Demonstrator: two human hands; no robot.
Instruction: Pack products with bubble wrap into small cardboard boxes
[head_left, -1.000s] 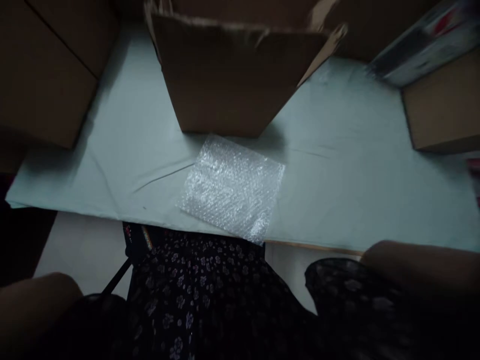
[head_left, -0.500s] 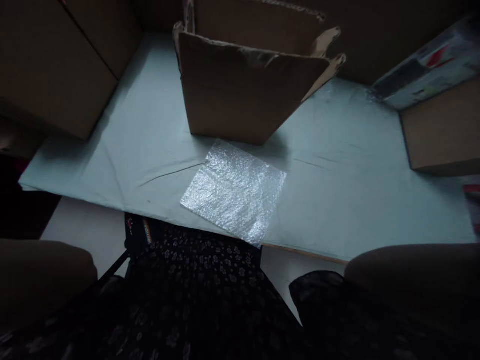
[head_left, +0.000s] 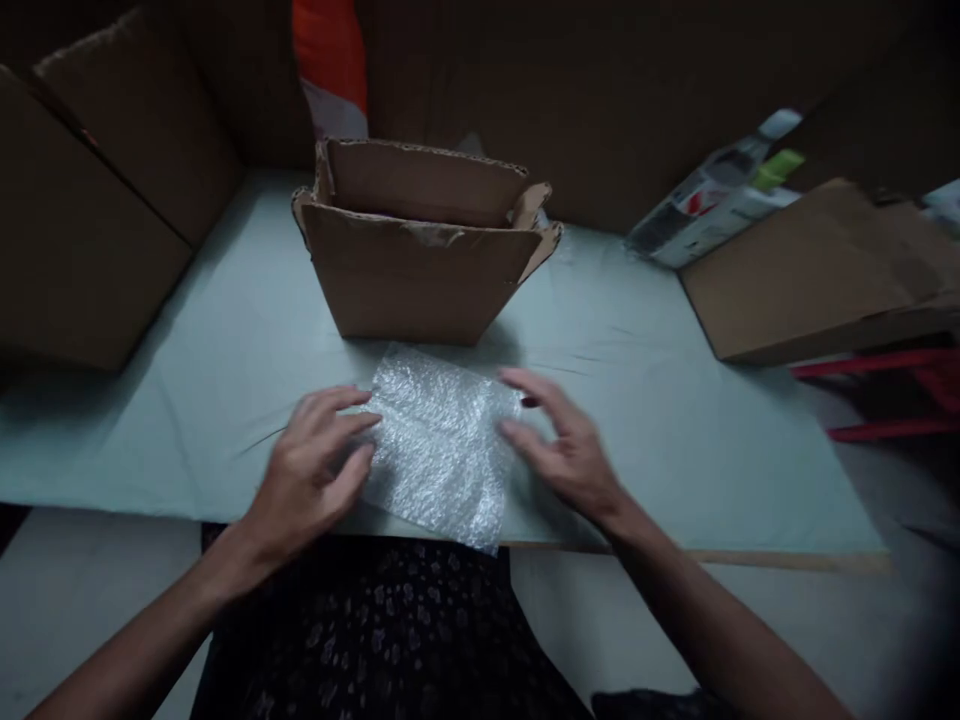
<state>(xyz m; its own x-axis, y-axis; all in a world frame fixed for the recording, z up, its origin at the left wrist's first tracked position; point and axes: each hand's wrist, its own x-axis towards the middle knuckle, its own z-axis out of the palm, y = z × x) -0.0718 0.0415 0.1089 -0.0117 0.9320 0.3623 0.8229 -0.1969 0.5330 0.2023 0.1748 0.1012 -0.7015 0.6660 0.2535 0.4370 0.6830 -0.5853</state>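
A square sheet of clear bubble wrap [head_left: 442,440] lies at the near edge of the table, one corner reaching over the edge. At its left side is my left hand [head_left: 315,460], fingers apart and nothing held. My right hand [head_left: 562,440] is at the right side of the sheet, thumb and fingers spread and slightly blurred. Whether the fingertips touch the sheet I cannot tell. Just behind the sheet stands an open cardboard box [head_left: 420,280] with its flaps up; its contents are hidden.
Pale green cloth covers the table [head_left: 630,430]. Large cardboard boxes [head_left: 75,230] stand at the left. On the right are bottles [head_left: 705,195] and a cardboard carton [head_left: 810,270], with a red frame [head_left: 885,365] beyond the table. An orange and white object [head_left: 334,70] rises behind the open box.
Both hands have come into view and reached the two sides of the bubble wrap. The view has tilted up, showing the bottles and the orange object. The sheet still lies before the box.
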